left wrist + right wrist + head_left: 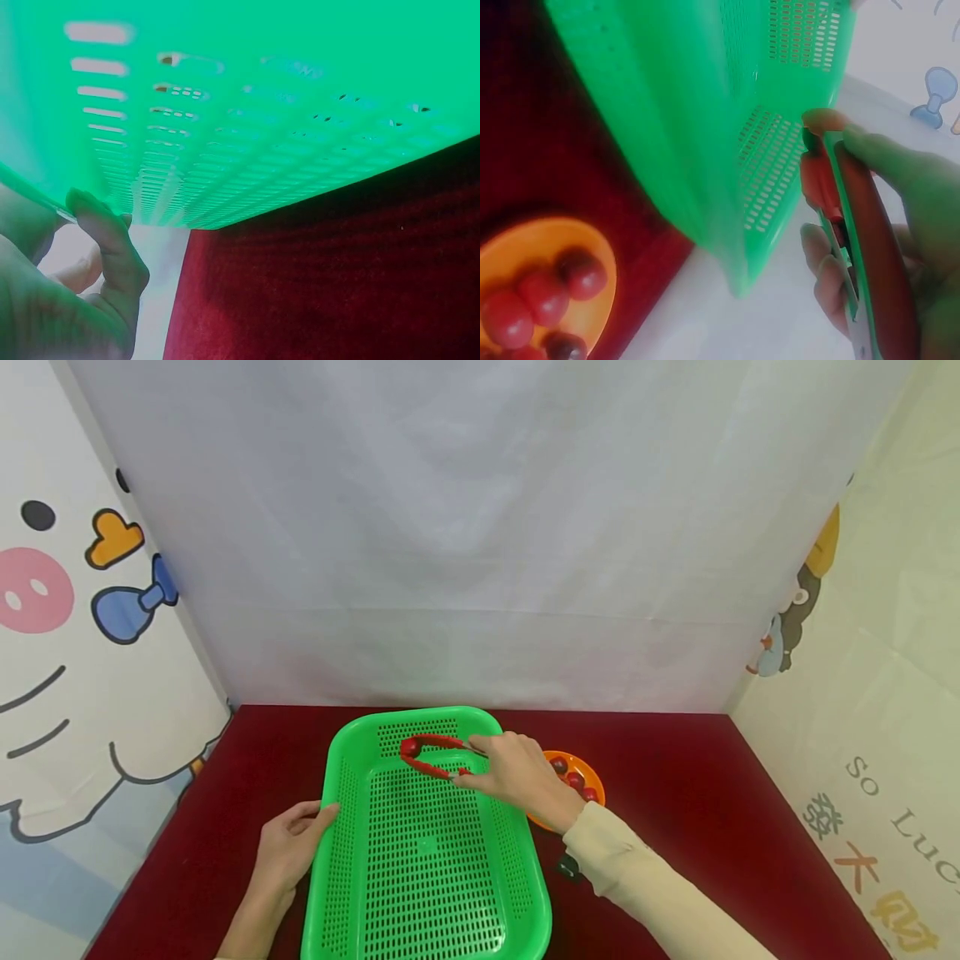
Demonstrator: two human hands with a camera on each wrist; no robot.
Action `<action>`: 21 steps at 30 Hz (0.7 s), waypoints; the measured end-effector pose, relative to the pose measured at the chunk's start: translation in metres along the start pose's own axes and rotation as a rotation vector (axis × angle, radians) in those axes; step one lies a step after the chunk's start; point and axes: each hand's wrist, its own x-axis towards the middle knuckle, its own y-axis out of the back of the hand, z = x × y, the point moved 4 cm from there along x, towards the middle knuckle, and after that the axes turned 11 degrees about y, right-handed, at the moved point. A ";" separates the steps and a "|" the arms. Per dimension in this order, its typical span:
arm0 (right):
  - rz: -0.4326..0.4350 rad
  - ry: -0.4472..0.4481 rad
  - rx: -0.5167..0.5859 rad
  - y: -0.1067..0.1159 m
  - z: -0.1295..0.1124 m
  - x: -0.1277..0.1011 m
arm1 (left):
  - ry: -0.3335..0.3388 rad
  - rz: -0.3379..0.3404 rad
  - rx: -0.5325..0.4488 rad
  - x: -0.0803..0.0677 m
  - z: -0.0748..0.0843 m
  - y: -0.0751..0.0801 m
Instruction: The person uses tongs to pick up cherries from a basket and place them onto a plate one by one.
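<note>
My left hand (288,845) grips the left rim of a green plastic basket (531,868) with slotted sides and bottom. In the left wrist view, the thumb and fingers pinch the basket's edge. My right hand (521,777) holds red-tipped tongs (440,741) over the far part of the basket. Between the tong tips is a small round red fruit (410,747), apart from the basket floor. Behind the right hand sits an orange plate (592,244) bearing several round, dark-red fruits (543,295), partly hidden by the forearm in the head view.
A small dark green object (568,867) lies by the right sleeve, its kind unclear. Everything stands on a dark red tabletop (675,810). A pale cloth (480,568) hangs behind, with printed cloths at both sides.
</note>
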 end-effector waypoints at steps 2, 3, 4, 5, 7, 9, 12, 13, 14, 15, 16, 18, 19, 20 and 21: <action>0.017 -0.007 -0.005 0.003 0.002 -0.005 | -0.002 -0.002 0.002 0.000 0.000 -0.001; 0.024 -0.008 -0.005 0.004 0.004 -0.007 | -0.002 -0.001 0.005 0.000 0.000 -0.001; 0.033 -0.006 -0.004 0.005 0.005 -0.010 | -0.003 0.002 0.009 0.001 0.000 -0.001; 0.041 -0.004 -0.003 0.006 0.006 -0.012 | -0.004 0.004 0.013 0.001 0.000 -0.001; 0.059 0.002 0.004 0.007 0.007 -0.017 | -0.005 0.005 0.015 0.001 0.000 -0.001; 0.069 0.003 0.011 0.008 0.008 -0.021 | -0.006 0.007 0.016 0.001 0.000 0.000; 0.080 -0.007 0.021 0.009 0.010 -0.027 | -0.005 0.004 0.012 0.000 0.000 -0.001; 0.084 -0.008 0.023 0.009 0.011 -0.029 | -0.004 0.004 0.012 0.000 -0.001 0.000; 0.088 -0.009 0.025 0.009 0.012 -0.031 | -0.004 0.006 0.014 0.001 -0.001 0.000; 0.095 -0.009 0.029 0.010 0.013 -0.033 | -0.003 0.008 0.015 0.001 -0.001 0.000; 0.105 -0.006 0.029 0.011 0.014 -0.035 | -0.003 0.010 0.016 0.001 -0.001 0.000; 0.130 0.001 0.020 0.012 0.015 -0.039 | -0.005 0.011 0.016 0.001 -0.001 0.000; 0.146 0.009 0.015 0.013 0.016 -0.041 | -0.005 0.012 0.017 0.001 -0.001 0.000; 0.163 0.014 0.012 0.014 0.017 -0.043 | -0.006 0.012 0.018 0.001 -0.001 0.000; 0.180 0.022 0.005 0.014 0.018 -0.045 | -0.007 0.012 0.018 0.001 -0.001 0.000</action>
